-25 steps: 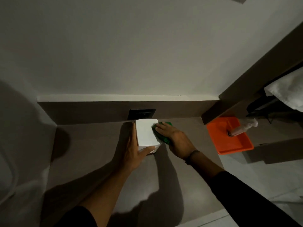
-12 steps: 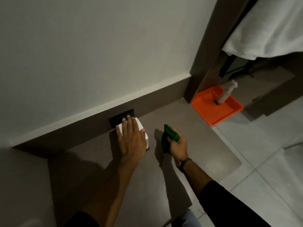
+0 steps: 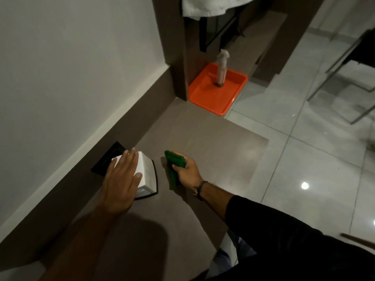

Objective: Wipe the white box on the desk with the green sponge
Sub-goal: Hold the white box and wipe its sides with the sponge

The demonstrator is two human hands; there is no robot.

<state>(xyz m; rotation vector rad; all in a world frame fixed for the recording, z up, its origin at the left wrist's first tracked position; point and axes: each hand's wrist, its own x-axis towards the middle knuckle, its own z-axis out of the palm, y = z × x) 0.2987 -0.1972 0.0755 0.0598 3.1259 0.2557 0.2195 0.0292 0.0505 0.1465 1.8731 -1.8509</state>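
Note:
The white box (image 3: 146,175) stands on the brown desk (image 3: 203,142) close to the back wall. My left hand (image 3: 121,179) lies flat on top of the box, fingers spread, and hides most of its top. My right hand (image 3: 186,171) holds the green sponge (image 3: 175,161) to the right of the box, a short gap away from it and just above the desk. The sponge is bunched in my fist, with one end sticking up and the rest hanging down.
A black wall socket (image 3: 108,159) sits behind the box. An orange tray (image 3: 205,98) with a spray bottle (image 3: 221,67) stands at the desk's far right corner. A white towel (image 3: 205,7) hangs above. Tiled floor (image 3: 304,138) and chair legs (image 3: 341,63) lie to the right.
My right hand has pulled the sponge off the box's side and moved it right. My left hand has shifted from gripping the box's side to lying flat on top. The view swung right.

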